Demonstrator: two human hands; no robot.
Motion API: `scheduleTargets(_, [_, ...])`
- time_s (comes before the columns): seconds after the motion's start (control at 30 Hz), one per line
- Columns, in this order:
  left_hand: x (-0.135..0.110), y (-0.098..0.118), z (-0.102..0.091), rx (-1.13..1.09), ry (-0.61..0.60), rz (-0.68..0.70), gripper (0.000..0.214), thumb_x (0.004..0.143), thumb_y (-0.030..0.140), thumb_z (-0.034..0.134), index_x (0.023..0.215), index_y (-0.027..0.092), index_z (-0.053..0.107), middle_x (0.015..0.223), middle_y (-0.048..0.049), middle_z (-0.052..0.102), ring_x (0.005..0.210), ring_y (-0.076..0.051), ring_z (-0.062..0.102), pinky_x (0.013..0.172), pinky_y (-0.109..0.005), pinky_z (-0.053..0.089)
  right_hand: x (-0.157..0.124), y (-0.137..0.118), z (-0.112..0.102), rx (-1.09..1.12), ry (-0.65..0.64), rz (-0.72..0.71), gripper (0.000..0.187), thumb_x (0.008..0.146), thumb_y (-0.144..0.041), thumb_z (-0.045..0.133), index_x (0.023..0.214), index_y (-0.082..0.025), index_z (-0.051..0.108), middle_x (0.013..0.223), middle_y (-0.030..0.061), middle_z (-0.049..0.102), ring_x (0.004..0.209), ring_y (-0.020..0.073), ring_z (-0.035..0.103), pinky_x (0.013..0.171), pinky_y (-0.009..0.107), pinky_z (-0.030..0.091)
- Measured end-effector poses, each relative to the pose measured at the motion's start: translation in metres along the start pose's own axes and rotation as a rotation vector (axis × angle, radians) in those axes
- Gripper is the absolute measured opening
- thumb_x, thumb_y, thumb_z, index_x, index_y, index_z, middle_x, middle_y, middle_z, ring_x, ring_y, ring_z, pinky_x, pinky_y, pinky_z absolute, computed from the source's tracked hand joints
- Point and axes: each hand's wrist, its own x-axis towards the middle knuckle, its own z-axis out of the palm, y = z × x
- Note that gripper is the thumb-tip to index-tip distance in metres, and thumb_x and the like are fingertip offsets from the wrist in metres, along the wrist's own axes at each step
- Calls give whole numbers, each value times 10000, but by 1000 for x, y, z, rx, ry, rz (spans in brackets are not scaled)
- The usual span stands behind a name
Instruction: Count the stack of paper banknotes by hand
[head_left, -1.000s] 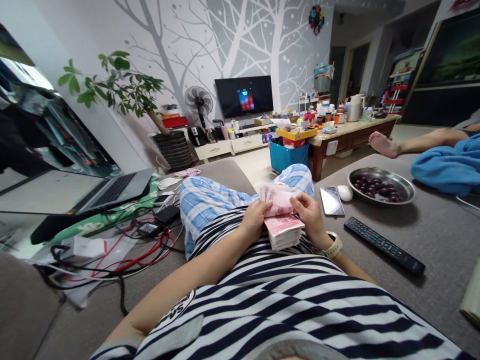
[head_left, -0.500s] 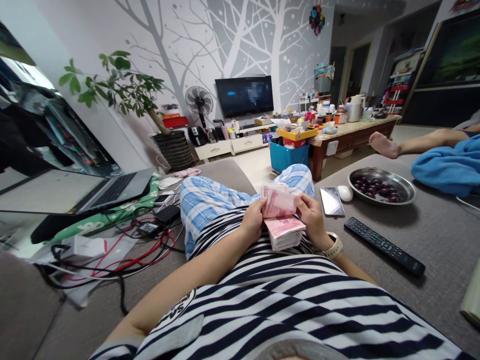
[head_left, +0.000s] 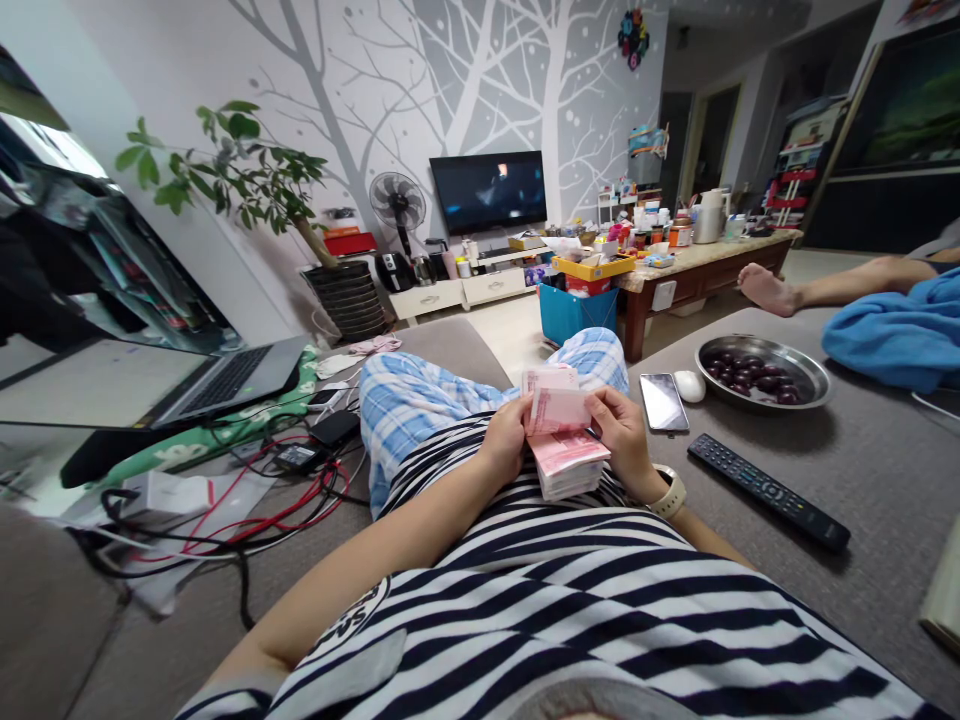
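I am lying back on a grey sofa in a striped shirt. A thick stack of pink banknotes (head_left: 568, 462) rests on my belly, gripped by both hands. My left hand (head_left: 508, 440) clasps the stack's left side. My right hand (head_left: 621, 428), with a pale watch on its wrist, pinches the folded-up top notes (head_left: 555, 402) between thumb and fingers. My bent knee in blue checked trousers rises just behind the notes.
To my right on the sofa lie a phone (head_left: 664, 401), a white mouse (head_left: 688, 385), a metal bowl of dark fruit (head_left: 763, 370) and a black remote (head_left: 768, 490). Another person's bare leg (head_left: 825, 285) and a blue towel lie far right. A laptop (head_left: 225, 380) and tangled cables sit left.
My right hand's fingers have flicked the top notes, which now stand more upright and tighter. The TV picture changed. My arms stay where they were.
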Motion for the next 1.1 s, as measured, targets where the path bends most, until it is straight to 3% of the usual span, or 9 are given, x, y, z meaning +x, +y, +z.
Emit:
scheduleTargets(0.2, [5,-3,-4,13,7,7,273,650,381,821,774,157,725,740,-37,736,869,-259,718,833,-354,569,0,3,0,24,-9,7,403,904,-581,671,732,-220,615,613,-34,449,572,138,377,512,278,296])
scheduleTargets(0.47, [2,2,0,31,12,10,209,680,372,786,695,179,707,688,-33,721,830,-264,722,843,-373,579,0,0,0,3,-13,-6,411,901,-588,668,729,-217,626,611,-32,469,572,138,393,529,282,324])
scheduleTargets(0.77, [4,1,-1,48,19,23,180,713,363,751,736,184,741,758,-40,759,867,-251,719,814,-336,568,0,-1,0,0,-11,-2,408,903,-581,670,727,-217,621,625,-30,481,580,138,397,534,282,327])
scheduleTargets(1.1, [0,3,2,25,45,-4,154,752,329,731,712,181,719,728,-53,746,844,-271,735,853,-385,584,0,-1,-1,-2,-19,-4,398,898,-570,677,720,-218,628,616,-29,475,586,142,412,529,281,329])
